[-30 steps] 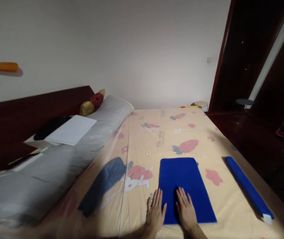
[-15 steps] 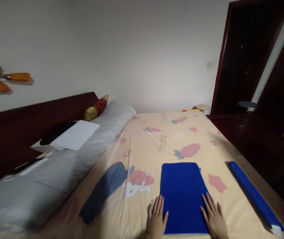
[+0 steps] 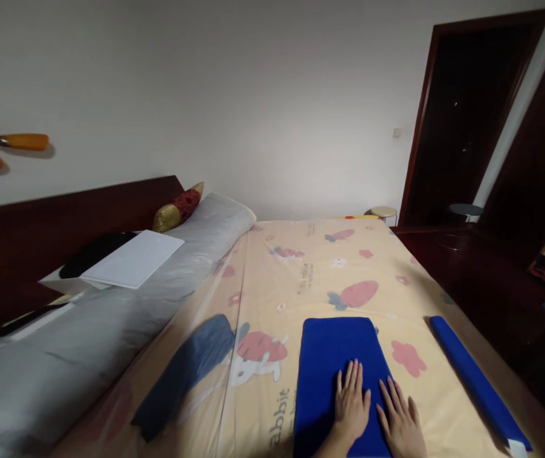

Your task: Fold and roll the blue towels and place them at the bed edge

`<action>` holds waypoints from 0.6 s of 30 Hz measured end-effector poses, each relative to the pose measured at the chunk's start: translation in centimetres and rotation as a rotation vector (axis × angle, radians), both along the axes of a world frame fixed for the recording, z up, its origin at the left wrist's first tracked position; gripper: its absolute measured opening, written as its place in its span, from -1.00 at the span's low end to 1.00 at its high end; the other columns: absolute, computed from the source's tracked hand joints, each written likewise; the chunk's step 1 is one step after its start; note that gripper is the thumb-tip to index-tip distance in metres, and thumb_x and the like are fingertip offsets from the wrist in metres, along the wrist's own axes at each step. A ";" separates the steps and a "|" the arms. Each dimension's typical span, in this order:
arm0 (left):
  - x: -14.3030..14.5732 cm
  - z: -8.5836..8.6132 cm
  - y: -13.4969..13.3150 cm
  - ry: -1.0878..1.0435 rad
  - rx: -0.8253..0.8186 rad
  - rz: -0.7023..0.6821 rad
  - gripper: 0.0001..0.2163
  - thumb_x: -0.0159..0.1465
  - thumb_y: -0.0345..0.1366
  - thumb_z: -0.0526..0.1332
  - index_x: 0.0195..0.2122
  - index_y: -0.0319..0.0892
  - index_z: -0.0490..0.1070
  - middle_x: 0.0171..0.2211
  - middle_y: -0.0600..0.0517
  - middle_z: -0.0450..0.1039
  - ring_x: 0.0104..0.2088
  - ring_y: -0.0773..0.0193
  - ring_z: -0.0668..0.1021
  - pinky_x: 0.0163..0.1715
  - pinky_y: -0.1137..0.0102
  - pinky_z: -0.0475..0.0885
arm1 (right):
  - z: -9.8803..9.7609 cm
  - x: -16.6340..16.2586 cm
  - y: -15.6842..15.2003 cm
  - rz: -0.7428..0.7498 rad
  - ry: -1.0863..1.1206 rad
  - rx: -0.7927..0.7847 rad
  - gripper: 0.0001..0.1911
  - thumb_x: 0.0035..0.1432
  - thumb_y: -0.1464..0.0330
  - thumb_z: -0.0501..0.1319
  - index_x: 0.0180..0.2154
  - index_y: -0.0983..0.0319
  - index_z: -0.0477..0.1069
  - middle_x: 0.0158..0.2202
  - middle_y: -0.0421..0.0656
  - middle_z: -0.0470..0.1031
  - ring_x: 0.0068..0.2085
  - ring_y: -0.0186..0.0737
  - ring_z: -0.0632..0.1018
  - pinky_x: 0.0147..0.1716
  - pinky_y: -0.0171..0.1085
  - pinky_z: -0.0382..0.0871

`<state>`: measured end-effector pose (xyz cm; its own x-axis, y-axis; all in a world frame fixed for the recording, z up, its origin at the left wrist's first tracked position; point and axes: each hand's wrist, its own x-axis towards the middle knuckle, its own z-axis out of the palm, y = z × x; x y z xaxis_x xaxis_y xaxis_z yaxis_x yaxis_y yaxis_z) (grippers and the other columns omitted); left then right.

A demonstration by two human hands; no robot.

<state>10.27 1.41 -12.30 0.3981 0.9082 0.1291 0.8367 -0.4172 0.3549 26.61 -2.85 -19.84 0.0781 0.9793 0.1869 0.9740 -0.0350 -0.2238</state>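
A blue folded cloth (image 3: pixel 324 356) lies flat on the patterned bed sheet (image 3: pixel 272 280). My left hand (image 3: pixel 351 402) rests palm down on the middle of the cloth, fingers stretched forward. Along the cloth's right edge lies my right hand (image 3: pixel 402 416), flat, with its fingers spread and partly on the sheet. Neither hand grips anything. To the right, a long narrow blue cloth roll (image 3: pixel 477 381) with a white tag (image 3: pixel 517 448) lies apart from both hands.
A dark blue-grey cloth (image 3: pixel 189 375) lies left on the bed. Beyond it is a long grey bolster-like bundle (image 3: pixel 158 299) with a white flat board (image 3: pixel 133 257) on top. A red and gold cushion (image 3: pixel 179 208) leans by the headboard (image 3: pixel 72 222). Stools (image 3: pixel 383 212) stand near the door.
My left hand has moved right, from the cloth's left edge onto its middle. My right hand stays at the right edge. The whole view has shifted slightly.
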 end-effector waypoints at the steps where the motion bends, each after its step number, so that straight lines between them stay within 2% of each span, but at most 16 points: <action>1: -0.1 -0.6 0.5 -0.004 -0.006 0.002 -0.42 0.37 -0.01 -0.15 0.32 0.07 -0.44 0.40 0.13 -0.14 0.37 0.19 0.09 0.32 0.01 0.17 | -0.1 0.0 0.1 -0.006 0.000 -0.002 -0.34 0.25 -0.06 -0.13 0.29 0.04 0.01 0.37 -0.22 0.02 0.36 -0.08 0.12 0.29 0.13 0.05; 3: -1.7 -1.7 1.7 0.001 -0.002 0.034 -0.44 0.37 -0.01 -0.16 0.32 0.10 -0.41 0.40 0.15 -0.13 0.37 0.20 0.10 0.33 0.02 0.16 | -0.4 0.0 0.3 -0.015 -0.001 -0.006 -0.34 0.24 -0.06 -0.13 0.29 0.04 0.04 0.37 -0.20 0.03 0.36 -0.07 0.14 0.28 0.13 0.07; 5: -4.6 -2.4 2.9 0.034 0.018 0.118 -0.47 0.38 -0.03 -0.18 0.32 0.09 -0.37 0.39 0.13 -0.11 0.37 0.19 0.10 0.32 0.02 0.14 | -0.5 0.0 0.5 -0.014 -0.002 -0.017 -0.34 0.24 -0.07 -0.14 0.29 0.04 0.03 0.37 -0.21 0.02 0.36 -0.08 0.14 0.28 0.13 0.08; 9: -11.4 -2.9 4.4 0.152 0.048 0.338 -0.50 0.38 -0.06 -0.19 0.32 0.05 -0.28 0.38 0.09 -0.06 0.36 0.15 0.12 0.32 -0.05 0.09 | -0.7 0.2 0.5 -0.022 -0.001 -0.029 -0.34 0.25 -0.07 -0.17 0.30 0.01 -0.01 0.37 -0.22 0.00 0.36 -0.09 0.13 0.29 0.14 0.07; 11: -13.4 -2.9 4.5 0.185 0.074 0.397 -0.50 0.38 -0.06 -0.19 0.32 0.05 -0.25 0.39 0.09 -0.08 0.37 0.15 0.12 0.31 -0.06 0.06 | -1.0 0.4 0.5 -0.024 -0.006 -0.024 -0.34 0.25 -0.07 -0.17 0.30 0.02 0.00 0.38 -0.22 -0.01 0.36 -0.07 0.12 0.29 0.14 0.06; 15: -14.3 -3.3 4.4 0.203 0.093 0.418 -0.51 0.38 -0.11 -0.19 0.31 0.03 -0.26 0.39 0.09 -0.09 0.36 0.17 0.12 0.31 -0.03 0.05 | -1.4 0.2 0.9 -0.033 -0.017 -0.019 -0.34 0.24 -0.06 -0.14 0.27 0.05 0.08 0.36 -0.20 0.03 0.34 -0.01 0.17 0.27 0.20 0.08; 18: -14.0 -3.7 4.3 0.209 0.095 0.412 -0.51 0.38 -0.10 -0.20 0.31 0.03 -0.26 0.39 0.10 -0.09 0.37 0.17 0.12 0.31 -0.04 0.05 | -0.6 -1.8 2.0 -0.064 0.003 0.021 -0.34 0.24 -0.04 -0.12 0.25 0.12 0.15 0.35 -0.14 0.03 0.33 0.04 0.19 0.27 0.23 0.09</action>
<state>-3.76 5.75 -15.97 0.0336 0.9839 0.1753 0.9888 -0.0583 0.1377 24.81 -0.88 -20.47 0.1414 0.9680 0.2073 0.9693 -0.0928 -0.2277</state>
